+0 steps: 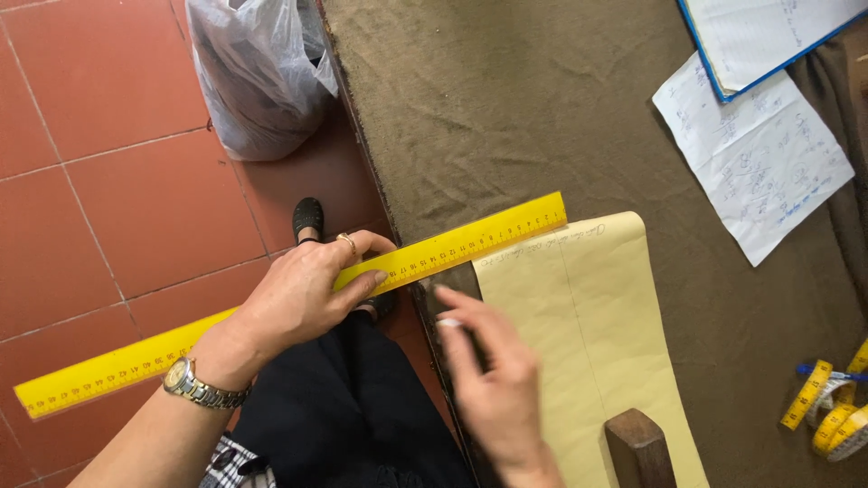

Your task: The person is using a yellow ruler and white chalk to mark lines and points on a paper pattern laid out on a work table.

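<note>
Presently: left hand closed around a long yellow ruler, gripped near mid-length, thumb on top. Ruler's long axis runs diagonally, far end resting on cream pattern paper, near end out over red floor tiles. Right hand, blurred, fingers loosely curled around a small white piece, possibly chalk, just beside the paper's edge. Beneath: coarse olive cloth-covered table. Flexible yellow tape measure lies well apart at right.

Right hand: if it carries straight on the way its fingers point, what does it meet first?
Probably the long yellow ruler, lying just past the right hand fingertips, at the cream paper sheet's top edge; height above the table is unclear.
</note>
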